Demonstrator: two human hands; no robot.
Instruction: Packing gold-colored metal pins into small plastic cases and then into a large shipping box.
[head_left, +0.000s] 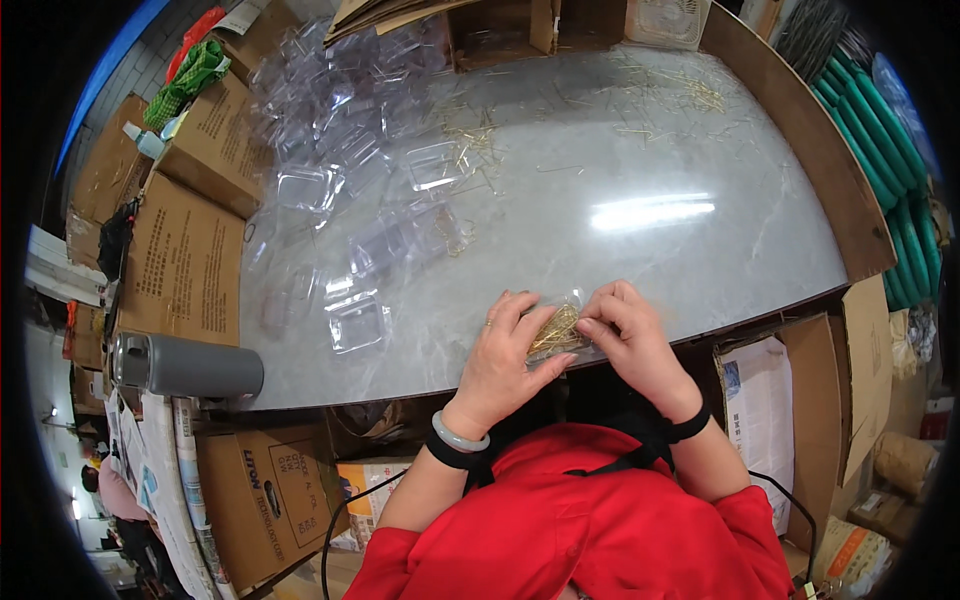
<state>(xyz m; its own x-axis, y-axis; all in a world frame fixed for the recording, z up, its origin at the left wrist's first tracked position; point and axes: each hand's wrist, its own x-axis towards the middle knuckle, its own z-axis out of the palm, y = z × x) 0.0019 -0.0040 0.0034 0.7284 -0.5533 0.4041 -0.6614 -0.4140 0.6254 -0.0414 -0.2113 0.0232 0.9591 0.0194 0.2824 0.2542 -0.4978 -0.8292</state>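
At the near edge of the table, my left hand point(502, 352) curves around the left side of a small clear plastic box, with its thumb along the near side. Thin gold-coloured wire pieces point(556, 330) lie bunched in the box. My right hand point(628, 332) is closed at the right end of the bunch, its thumb and fingertips pinched on the wire ends. Which wires the pinch holds is partly hidden by the fingers. Left of my hands stands a clear plastic box point(358, 324), and beyond it lie clear plastic trays point(378, 245).
Many clear plastic boxes point(350, 95) pile up at the far left. Loose gold wires point(475, 150) scatter across the far table point(720, 260). A grey bottle point(205, 366) lies at the left edge. Cardboard walls point(800, 130) border the table; an open carton point(800, 400) stands below right.
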